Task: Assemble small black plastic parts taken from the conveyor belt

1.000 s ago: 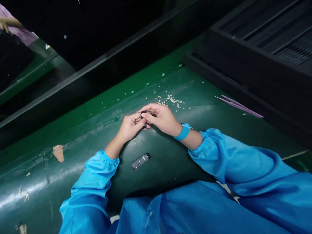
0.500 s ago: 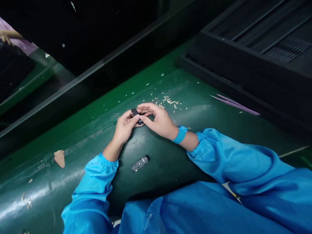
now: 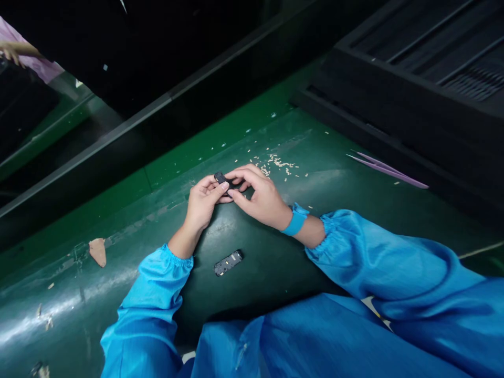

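Note:
Between my two hands is a small black plastic part (image 3: 219,177), partly covered by fingers. My left hand (image 3: 202,202) is closed round it, thumb on top. My right hand (image 3: 260,197) curls in from the other side, thumb and fingertips against the same part. A blue band (image 3: 295,219) circles my right wrist. Below the hands a similar black part (image 3: 229,262), slim with metal contacts, lies on the green mat (image 3: 271,262). Just beyond my right hand many tiny pale pieces (image 3: 280,161) are scattered.
Pink tweezers (image 3: 389,170) lie at the right, beside a large black tray (image 3: 354,113). A brown scrap (image 3: 97,252) rests at the left. A black ledge (image 3: 118,128) runs along the back. At top left a person's hand (image 3: 10,52) and pink sleeve show.
The black part between my hands has turned slightly, so a different face shows at its upper end. Both hands stay nearly in place; the whole view has shifted a little.

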The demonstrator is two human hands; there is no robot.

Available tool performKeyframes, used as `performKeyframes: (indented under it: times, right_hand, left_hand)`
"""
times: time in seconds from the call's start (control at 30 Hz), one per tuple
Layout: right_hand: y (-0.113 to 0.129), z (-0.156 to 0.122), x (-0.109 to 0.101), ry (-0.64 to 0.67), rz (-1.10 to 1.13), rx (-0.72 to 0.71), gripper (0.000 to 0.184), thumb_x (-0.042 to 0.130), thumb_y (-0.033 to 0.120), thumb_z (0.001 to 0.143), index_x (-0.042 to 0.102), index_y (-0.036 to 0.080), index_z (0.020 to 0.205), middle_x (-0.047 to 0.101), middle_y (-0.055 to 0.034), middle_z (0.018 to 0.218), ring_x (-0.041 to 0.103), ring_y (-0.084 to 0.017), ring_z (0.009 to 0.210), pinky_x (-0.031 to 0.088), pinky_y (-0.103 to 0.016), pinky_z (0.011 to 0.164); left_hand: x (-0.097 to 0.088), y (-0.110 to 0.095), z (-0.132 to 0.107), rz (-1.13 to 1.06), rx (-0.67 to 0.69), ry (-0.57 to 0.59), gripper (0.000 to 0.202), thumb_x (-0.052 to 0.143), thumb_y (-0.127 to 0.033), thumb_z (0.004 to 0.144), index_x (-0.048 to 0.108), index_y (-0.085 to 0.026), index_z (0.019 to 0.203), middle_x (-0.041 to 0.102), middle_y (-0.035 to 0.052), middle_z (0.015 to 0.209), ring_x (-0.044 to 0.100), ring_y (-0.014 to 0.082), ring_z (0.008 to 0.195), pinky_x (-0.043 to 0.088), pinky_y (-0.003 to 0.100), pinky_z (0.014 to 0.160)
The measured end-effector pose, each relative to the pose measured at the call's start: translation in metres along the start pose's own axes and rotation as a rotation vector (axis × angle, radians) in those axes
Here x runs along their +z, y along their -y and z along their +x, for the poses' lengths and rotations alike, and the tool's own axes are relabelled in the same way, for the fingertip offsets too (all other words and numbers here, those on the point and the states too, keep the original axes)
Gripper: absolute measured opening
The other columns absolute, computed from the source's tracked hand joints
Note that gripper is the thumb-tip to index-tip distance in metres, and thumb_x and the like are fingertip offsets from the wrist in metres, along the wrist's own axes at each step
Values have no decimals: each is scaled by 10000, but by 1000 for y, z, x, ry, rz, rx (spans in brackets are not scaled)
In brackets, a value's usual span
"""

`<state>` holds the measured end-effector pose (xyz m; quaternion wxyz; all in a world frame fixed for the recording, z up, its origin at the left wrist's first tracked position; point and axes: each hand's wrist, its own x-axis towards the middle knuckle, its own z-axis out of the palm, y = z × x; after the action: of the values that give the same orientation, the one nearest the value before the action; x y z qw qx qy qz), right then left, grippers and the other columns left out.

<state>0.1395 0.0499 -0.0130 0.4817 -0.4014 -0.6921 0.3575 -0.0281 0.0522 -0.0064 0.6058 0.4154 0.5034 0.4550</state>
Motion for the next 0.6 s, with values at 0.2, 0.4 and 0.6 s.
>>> performKeyframes:
  times: [0.2,0.4,0.6]
  right_hand:
    - [-1,-3,0,77,-170,-42,364,696,238,879,648,204,1239,676,-100,1080,665,-222,915,570,-341,734]
    - [-4,-3,0,124,-166,61,327,578,149,893,718,189,1185,726,-56,952,654,-150,696,544,-288,709]
    - [-1,-2,-2,139,-204,13,290,494,158,945,748,184,1082,709,-53,851,619,-171,715,501,-287,717]
  left_hand:
    - [1,7,-3,109,169,-145,393,846,-447,758,677,-181,992,707,-3,784,690,103,675,593,193,616]
    - [5,3,-11,268,267,-155,475,791,-432,827,673,-198,1223,710,8,839,704,121,715,630,235,681]
    - [5,1,-8,209,236,-168,427,785,-525,817,693,-152,1002,710,19,744,722,131,609,606,212,571]
